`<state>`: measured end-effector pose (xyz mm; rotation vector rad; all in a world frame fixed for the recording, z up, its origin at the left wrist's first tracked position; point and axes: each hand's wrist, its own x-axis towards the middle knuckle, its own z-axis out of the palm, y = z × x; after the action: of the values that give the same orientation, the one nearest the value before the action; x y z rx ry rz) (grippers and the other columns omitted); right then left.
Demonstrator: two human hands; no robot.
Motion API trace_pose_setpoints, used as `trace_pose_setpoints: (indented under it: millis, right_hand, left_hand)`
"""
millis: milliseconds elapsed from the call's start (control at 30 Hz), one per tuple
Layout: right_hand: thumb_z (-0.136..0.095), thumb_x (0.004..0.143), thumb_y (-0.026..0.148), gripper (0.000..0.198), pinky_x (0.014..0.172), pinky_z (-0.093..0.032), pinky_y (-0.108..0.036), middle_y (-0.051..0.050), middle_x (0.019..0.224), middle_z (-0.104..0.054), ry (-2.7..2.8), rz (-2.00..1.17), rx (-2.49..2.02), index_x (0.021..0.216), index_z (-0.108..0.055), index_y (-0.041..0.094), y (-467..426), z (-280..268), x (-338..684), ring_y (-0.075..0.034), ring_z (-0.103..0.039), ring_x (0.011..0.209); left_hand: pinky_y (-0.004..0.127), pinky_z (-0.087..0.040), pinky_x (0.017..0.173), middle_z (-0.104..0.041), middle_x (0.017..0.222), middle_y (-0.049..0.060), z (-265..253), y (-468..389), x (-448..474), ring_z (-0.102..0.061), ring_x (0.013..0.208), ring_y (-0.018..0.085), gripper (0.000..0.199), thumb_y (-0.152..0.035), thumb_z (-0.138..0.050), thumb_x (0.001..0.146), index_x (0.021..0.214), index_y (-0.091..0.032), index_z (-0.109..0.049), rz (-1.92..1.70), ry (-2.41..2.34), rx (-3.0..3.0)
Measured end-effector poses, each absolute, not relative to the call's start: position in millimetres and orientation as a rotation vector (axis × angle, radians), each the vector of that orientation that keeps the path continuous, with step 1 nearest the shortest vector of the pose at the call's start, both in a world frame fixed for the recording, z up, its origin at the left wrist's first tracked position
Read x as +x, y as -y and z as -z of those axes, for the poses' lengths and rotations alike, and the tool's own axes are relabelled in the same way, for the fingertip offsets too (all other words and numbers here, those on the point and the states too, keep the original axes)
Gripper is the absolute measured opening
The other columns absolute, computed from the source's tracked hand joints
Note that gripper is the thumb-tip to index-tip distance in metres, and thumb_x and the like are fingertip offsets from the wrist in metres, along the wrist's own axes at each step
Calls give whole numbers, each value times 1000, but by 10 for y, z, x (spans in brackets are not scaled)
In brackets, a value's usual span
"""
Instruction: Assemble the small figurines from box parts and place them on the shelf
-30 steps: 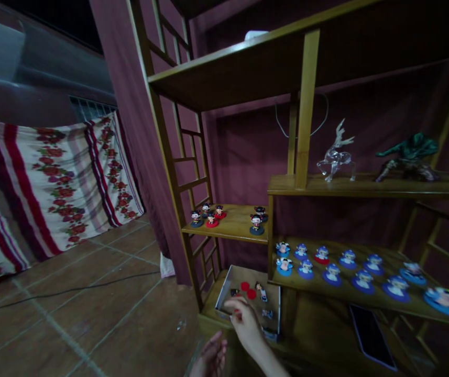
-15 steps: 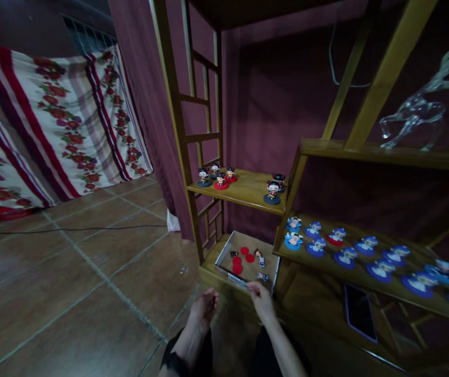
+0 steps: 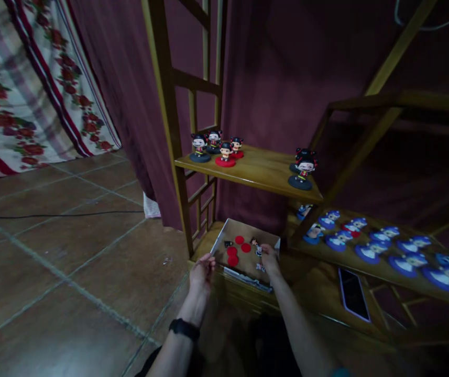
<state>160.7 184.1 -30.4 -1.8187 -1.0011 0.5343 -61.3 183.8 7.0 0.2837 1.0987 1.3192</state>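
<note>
A shallow cardboard box (image 3: 219, 236) sits low on the shelf unit. In it lie several red round bases (image 3: 232, 251), a small dark piece (image 3: 228, 244) and small doll figures without bases. My right hand (image 3: 270, 258) reaches over the box's right side, its fingers stretched beside one figure (image 3: 258, 251); contact is unclear. Another small figure (image 3: 260, 267) lies nearer the front wall. My left hand (image 3: 203, 272) is at the box's front left corner with fingers curled. Whether it holds anything, or touches the box edge, I cannot make out.
Above the box, a wooden shelf (image 3: 255, 165) bears black-haired dolls on red bases (image 3: 225, 162) and dark bases (image 3: 300, 182). To the right, a lower shelf carries rows of blue-and-white figures (image 3: 371, 250). A phone (image 3: 353, 294) lies below them. A shelf post (image 3: 165, 125) rises at left.
My right hand has moved from the box's front edge to inside it, beside a figure. My left hand has come up to the front left corner. The view has moved closer.
</note>
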Motion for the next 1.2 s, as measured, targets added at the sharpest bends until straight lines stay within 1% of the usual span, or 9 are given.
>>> trace_pose_setpoints:
  millis: [200, 367, 500, 600, 800, 867, 933, 1067, 1200]
  right_hand:
    - [-51, 66, 26, 22, 68, -44, -24, 1, 84, -66, 1041, -500, -1940, 84, -64, 24, -2081, 481, 1763, -16, -59, 79]
    - [-56, 67, 25, 22, 65, -41, -23, 0, 82, -68, 1216, -560, -2107, 87, -64, 25, -2168, 624, 1813, -16, -60, 78]
    - [-54, 69, 25, 11, 64, -40, -24, -3, 76, -67, 1222, -580, -2178, 74, -64, 23, -2193, 618, 1820, -17, -60, 76]
    - [-56, 67, 25, 6, 65, -42, -26, -3, 74, -66, 1003, -742, -1953, 67, -60, 22, -2222, 517, 1813, -17, -59, 76]
    - [-57, 65, 26, 20, 54, -47, -25, 1, 73, -63, 819, -1038, -1597, 84, -56, 22, -2203, 378, 1482, -12, -58, 58]
    - [-61, 61, 26, 24, 55, -47, -24, 1, 78, -63, 900, -1189, -1379, 84, -56, 22, -2160, 383, 1273, -12, -58, 61]
    - [-64, 59, 26, 26, 53, -47, -24, 2, 75, -64, 985, -1250, -1267, 82, -55, 22, -2120, 403, 1070, -12, -58, 61]
    - [-63, 62, 26, 20, 57, -49, -26, 1, 73, -64, 1089, -1291, -1202, 80, -56, 22, -2112, 418, 883, -13, -58, 63]
    - [-54, 70, 25, 26, 66, -50, -31, -5, 90, -63, 1142, -1245, -1230, 96, -56, 20, -2259, 353, 1092, -16, -61, 74]
  left_hand:
    - [14, -43, 44, -63, 65, 4, -145, -1970, -604, -57, 49, 6, 18, -4, -50, 72, 87, -11, -57, -1214, -970, 331]
    - [14, -43, 44, -62, 64, 3, -141, -2098, -599, -55, 47, 5, 20, -3, -49, 73, 88, -13, -56, -1101, -956, 252]
    - [14, -43, 44, -62, 65, 3, -89, -2126, -575, -56, 48, 6, 20, -3, -49, 73, 89, -13, -56, -1070, -940, 264]
    - [14, -43, 45, -63, 66, 4, -57, -2128, -512, -56, 49, 6, 20, -3, -49, 73, 89, -12, -56, -1050, -945, 268]
    - [17, -44, 49, -64, 68, 5, 21, -2112, -287, -58, 53, 7, 19, -8, -55, 69, 88, -12, -59, -1025, -1020, 390]
    - [18, -44, 50, -63, 66, 4, 60, -2109, -199, -57, 53, 8, 21, -13, -59, 67, 88, -12, -60, -1043, -1098, 481]
    - [20, -44, 50, -62, 64, 2, 99, -2113, -124, -57, 52, 9, 24, -16, -63, 66, 89, -13, -61, -1050, -1121, 562]
    - [21, -46, 50, -63, 65, 3, 130, -2141, -76, -57, 53, 10, 23, -16, -67, 62, 84, -12, -63, -1086, -1032, 668]
    - [24, -51, 57, -63, 66, 3, 77, -2188, -164, -59, 56, 11, 17, -10, -66, 63, 80, -11, -63, -1137, -998, 601]
